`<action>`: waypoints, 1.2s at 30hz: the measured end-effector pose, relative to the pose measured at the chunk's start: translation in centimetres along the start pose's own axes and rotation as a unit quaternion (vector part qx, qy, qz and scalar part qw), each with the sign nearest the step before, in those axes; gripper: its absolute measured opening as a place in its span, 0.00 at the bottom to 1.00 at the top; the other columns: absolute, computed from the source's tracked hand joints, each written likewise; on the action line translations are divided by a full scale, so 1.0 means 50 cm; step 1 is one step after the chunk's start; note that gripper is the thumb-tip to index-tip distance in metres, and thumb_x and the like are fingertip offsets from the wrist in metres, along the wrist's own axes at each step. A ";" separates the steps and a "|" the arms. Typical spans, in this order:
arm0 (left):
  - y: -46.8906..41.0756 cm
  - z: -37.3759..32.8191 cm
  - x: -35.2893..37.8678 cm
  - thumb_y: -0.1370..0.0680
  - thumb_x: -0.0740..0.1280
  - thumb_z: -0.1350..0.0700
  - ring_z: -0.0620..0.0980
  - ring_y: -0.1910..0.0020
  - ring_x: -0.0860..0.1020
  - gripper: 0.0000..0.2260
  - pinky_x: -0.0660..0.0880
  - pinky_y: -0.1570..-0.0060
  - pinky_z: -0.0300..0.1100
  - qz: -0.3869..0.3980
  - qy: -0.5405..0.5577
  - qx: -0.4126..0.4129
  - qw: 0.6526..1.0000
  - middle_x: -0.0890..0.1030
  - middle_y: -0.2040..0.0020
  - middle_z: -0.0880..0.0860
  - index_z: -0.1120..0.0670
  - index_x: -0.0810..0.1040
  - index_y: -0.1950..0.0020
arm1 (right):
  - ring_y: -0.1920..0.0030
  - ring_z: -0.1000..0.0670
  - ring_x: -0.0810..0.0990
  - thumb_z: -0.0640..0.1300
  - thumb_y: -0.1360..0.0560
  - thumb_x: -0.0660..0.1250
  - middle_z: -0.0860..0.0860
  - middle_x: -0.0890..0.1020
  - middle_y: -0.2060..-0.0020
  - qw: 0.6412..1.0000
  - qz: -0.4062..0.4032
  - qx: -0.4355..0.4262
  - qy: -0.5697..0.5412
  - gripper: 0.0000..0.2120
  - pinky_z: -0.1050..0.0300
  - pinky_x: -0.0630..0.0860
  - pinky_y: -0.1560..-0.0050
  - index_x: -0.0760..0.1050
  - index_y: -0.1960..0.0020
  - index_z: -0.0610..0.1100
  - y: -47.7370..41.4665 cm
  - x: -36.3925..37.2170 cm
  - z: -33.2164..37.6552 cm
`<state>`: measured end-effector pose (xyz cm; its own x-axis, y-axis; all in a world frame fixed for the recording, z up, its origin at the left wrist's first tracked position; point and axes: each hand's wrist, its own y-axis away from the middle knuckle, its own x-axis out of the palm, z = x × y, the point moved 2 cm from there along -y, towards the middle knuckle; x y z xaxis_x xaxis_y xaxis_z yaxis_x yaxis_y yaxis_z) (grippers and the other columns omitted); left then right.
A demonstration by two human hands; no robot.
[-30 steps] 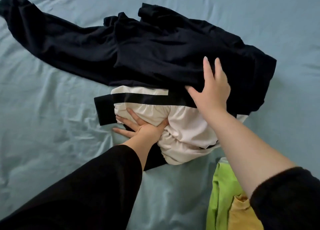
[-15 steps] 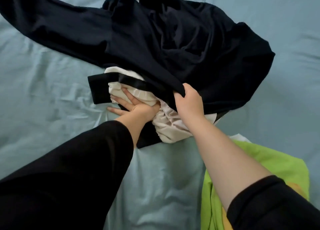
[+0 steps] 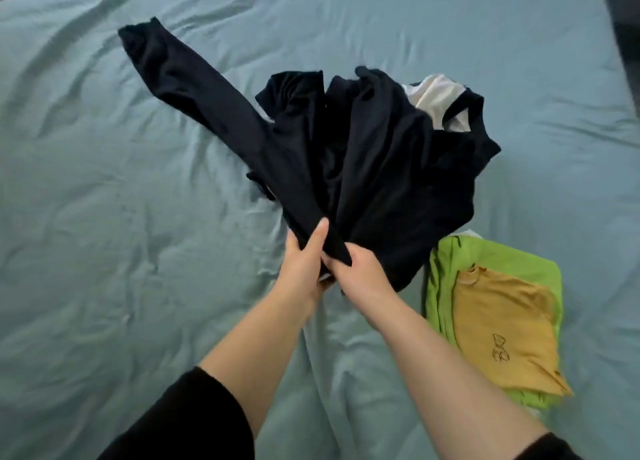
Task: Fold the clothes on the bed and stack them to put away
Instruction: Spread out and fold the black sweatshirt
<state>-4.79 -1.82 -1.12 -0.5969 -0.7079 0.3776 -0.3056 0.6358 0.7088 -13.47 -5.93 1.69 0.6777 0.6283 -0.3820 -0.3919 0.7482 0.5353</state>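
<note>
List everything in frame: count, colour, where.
dark garment: 1, black or navy, bunched mid-bed, one sleeve trailing up-left
white garment: 1, white with black trim, showing behind the dark garment
green garment: 1, lime, folded, lower right
yellow shirt: 1, mustard, folded on the green garment
bed sheet: 1, teal, wrinkled, under everything
left hand: 1, bare, grips the dark garment's near edge
right hand: 1, bare, grips it alongside
own sleeves: 2, black, bottom edge

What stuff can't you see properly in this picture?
In the head view:
- The white garment is mostly hidden behind the black garment, so its kind is unclear.
- The green garment is largely covered by the yellow shirt.
- On the left hand and right hand, most fingers are buried in the black cloth.
- The dark thing at the top right is cut off by the edge.
</note>
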 end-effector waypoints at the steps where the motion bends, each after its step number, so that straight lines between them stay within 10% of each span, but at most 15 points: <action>1: 0.027 -0.013 -0.015 0.21 0.67 0.51 0.52 0.47 0.82 0.17 0.80 0.48 0.52 -0.025 -0.010 0.011 1.000 0.83 0.43 0.51 0.45 0.71 0.32 | 0.64 0.56 0.80 0.50 0.25 0.67 0.55 0.83 0.64 1.000 0.015 0.003 -0.018 0.06 0.64 0.73 0.66 0.80 0.54 0.49 0.039 0.021 0.011; 4: 0.101 -0.049 -0.065 0.18 0.61 0.58 0.55 0.43 0.80 0.15 0.76 0.40 0.56 -0.058 -0.027 0.015 0.998 0.80 0.40 0.55 0.50 0.70 0.31 | 0.58 0.58 0.83 0.44 0.26 0.70 0.54 0.85 0.59 0.989 0.003 0.003 -0.146 0.04 0.69 0.76 0.62 0.81 0.52 0.49 0.158 0.059 0.050; 9: 0.238 -0.095 -0.130 0.17 0.59 0.55 0.55 0.47 0.81 0.09 0.80 0.53 0.51 -0.060 -0.004 -0.060 0.996 0.81 0.44 0.51 0.45 0.73 0.39 | 0.45 0.53 0.78 0.50 0.28 0.72 0.52 0.80 0.44 0.896 -0.286 0.142 -0.307 0.12 0.60 0.76 0.48 0.77 0.45 0.52 0.340 0.076 0.028; 13: 0.354 -0.105 -0.164 0.19 0.63 0.55 0.57 0.56 0.85 0.06 0.81 0.61 0.52 -0.048 0.012 -0.119 0.992 0.85 0.53 0.54 0.44 0.76 0.48 | 0.46 0.38 0.80 0.60 0.33 0.73 0.39 0.74 0.36 0.733 -0.060 0.356 -0.577 0.38 0.40 0.78 0.50 0.66 0.32 0.41 0.414 0.171 0.026; 16: 0.434 -0.103 -0.186 0.20 0.64 0.55 0.56 0.61 0.85 0.06 0.80 0.66 0.52 -0.035 0.029 -0.139 0.989 0.86 0.60 0.53 0.44 0.76 0.49 | 0.48 0.36 0.82 0.62 0.30 0.67 0.35 0.82 0.47 0.638 0.068 0.314 -0.700 0.31 0.43 0.80 0.53 0.80 0.44 0.35 0.438 0.211 0.072; 19: 0.481 -0.108 -0.227 0.19 0.63 0.56 0.56 0.52 0.84 0.12 0.81 0.59 0.51 -0.041 0.010 -0.103 0.994 0.85 0.47 0.53 0.46 0.74 0.37 | 0.46 0.37 0.82 0.54 0.24 0.64 0.37 0.83 0.47 0.671 0.019 0.299 -0.678 0.21 0.46 0.79 0.50 0.81 0.44 0.37 0.442 0.204 0.095; 23: 0.541 -0.119 -0.275 0.23 0.65 0.61 0.53 0.30 0.67 0.42 0.66 0.33 0.49 -0.069 -0.211 0.016 0.975 0.59 0.24 0.49 0.36 0.40 0.24 | 0.46 0.43 0.81 0.41 0.24 0.67 0.43 0.82 0.44 0.782 -0.109 0.226 -0.571 0.13 0.49 0.79 0.46 0.76 0.40 0.43 0.463 0.156 0.096; 29: 0.655 -0.043 -0.208 0.30 0.72 0.51 0.48 0.22 0.42 0.51 0.50 0.27 0.59 0.019 -0.676 0.264 0.688 0.34 0.23 0.42 0.33 0.33 0.26 | 0.57 0.48 0.85 0.39 0.23 0.66 0.46 0.85 0.54 0.820 -0.014 0.129 -0.558 0.07 0.56 0.81 0.60 0.76 0.46 0.41 0.603 0.122 0.138; 33: 0.672 -0.054 -0.161 0.28 0.63 0.66 0.47 0.25 0.62 0.31 0.53 0.25 0.49 0.033 -0.602 0.334 0.724 0.71 0.30 0.45 0.40 0.65 0.29 | 0.52 0.48 0.84 0.41 0.21 0.63 0.44 0.84 0.50 0.861 0.047 0.046 -0.504 0.09 0.56 0.79 0.52 0.77 0.43 0.41 0.676 0.057 0.148; 36: 0.690 -0.084 -0.148 0.23 0.62 0.63 0.50 0.47 0.79 0.17 0.75 0.46 0.43 0.059 -0.550 0.251 0.794 0.81 0.53 0.44 0.40 0.74 0.45 | 0.48 0.52 0.83 0.40 0.21 0.61 0.49 0.85 0.49 0.923 0.020 -0.003 -0.385 0.11 0.62 0.76 0.51 0.77 0.42 0.48 0.718 0.006 0.128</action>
<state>-7.81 24.07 23.03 -0.8463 -0.1118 -0.5208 -0.2910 0.9160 0.2763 -23.33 19.75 25.63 0.9029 0.3191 0.2879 -0.4278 0.7308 0.5319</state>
